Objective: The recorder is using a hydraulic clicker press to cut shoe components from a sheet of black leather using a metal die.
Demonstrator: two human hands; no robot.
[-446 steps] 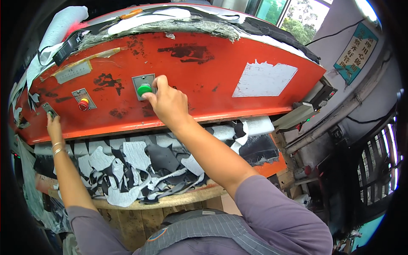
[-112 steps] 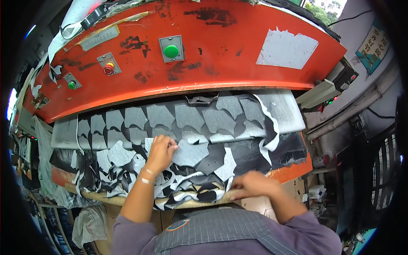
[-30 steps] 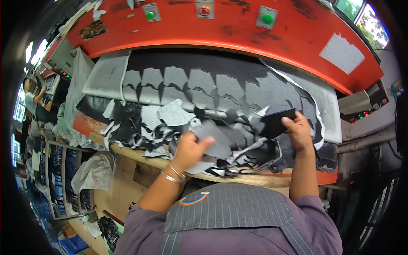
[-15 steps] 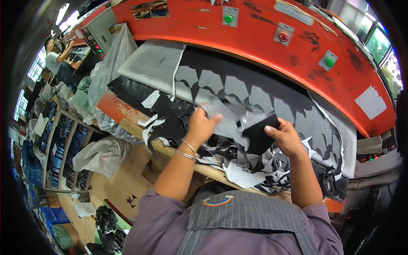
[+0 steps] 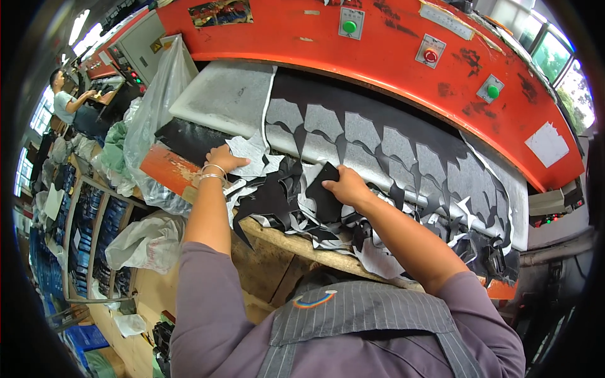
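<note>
Black cut pieces (image 5: 324, 198) lie in a loose heap on the bench, directly under the right hand (image 5: 345, 186) and just right of the left hand (image 5: 222, 157). That left hand rests flat with fingers spread on a pale grey scrap (image 5: 252, 151); the right one pinches the black stack by its edge. Beyond both hands lies the punched sheet (image 5: 378, 138). I think it is best to lift the pieces together, so none slips into the scraps (image 5: 277, 195).
</note>
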